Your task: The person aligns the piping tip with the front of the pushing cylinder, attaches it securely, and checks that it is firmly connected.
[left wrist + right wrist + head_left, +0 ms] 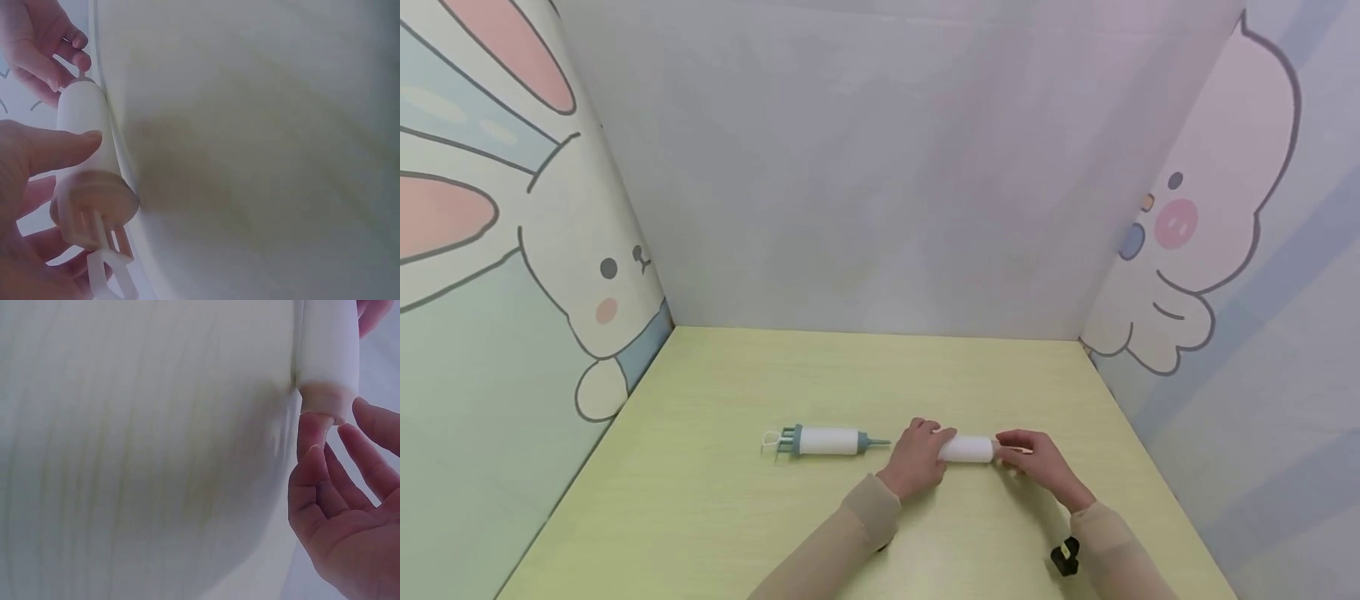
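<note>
My left hand (917, 458) grips the white barrel of a syringe (967, 449), with the thumb laid across it in the left wrist view. The beige collar and prongs of this syringe (94, 206) and its pale plunger loop stick out below that thumb. At the opposite end, the fingers of my right hand (1037, 462) pinch the thin nozzle below the beige cap (326, 402). The syringe lies level, just over or on the table. To the left of my left hand lies a second syringe (829, 441), white with teal ends, its nozzle pointing right.
The pale yellow table (760, 517) is walled in by a grey back panel (880, 183), a rabbit-print panel (565, 275) at left and another cartoon panel (1225, 250) at right. A small black device (1065, 557) sits beside my right sleeve.
</note>
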Tool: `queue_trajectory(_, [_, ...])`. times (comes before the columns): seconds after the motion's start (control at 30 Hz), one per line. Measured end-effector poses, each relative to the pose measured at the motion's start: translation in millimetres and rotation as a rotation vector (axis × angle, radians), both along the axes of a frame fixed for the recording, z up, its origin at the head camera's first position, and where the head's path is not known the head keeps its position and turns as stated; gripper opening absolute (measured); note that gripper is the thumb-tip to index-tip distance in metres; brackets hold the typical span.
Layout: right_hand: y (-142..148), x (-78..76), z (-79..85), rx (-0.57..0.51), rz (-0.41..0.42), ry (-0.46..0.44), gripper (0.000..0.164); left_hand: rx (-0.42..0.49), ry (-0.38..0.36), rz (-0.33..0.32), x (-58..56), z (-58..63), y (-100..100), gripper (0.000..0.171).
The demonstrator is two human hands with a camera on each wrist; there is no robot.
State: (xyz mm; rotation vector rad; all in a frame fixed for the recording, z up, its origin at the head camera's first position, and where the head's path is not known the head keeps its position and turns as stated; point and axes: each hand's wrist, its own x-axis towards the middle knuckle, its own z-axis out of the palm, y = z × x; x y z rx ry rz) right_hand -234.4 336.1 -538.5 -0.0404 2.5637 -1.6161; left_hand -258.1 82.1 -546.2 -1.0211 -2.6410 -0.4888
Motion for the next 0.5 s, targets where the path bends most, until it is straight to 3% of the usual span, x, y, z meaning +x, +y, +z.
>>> queue_trajectory(0.37, [-2.0,-7.4,15.4,0.197,-0.068,0.081,0.035,-0.017,-0.055,0.064,-2.7,9.3,-12.4,0.057])
queue_trajectory(0.5, [-6.4,-12.5,22.3,0.207,-0.06,0.108,0.033,-0.003,-0.093,0.077,-7.0,14.8,-24.7,0.054])
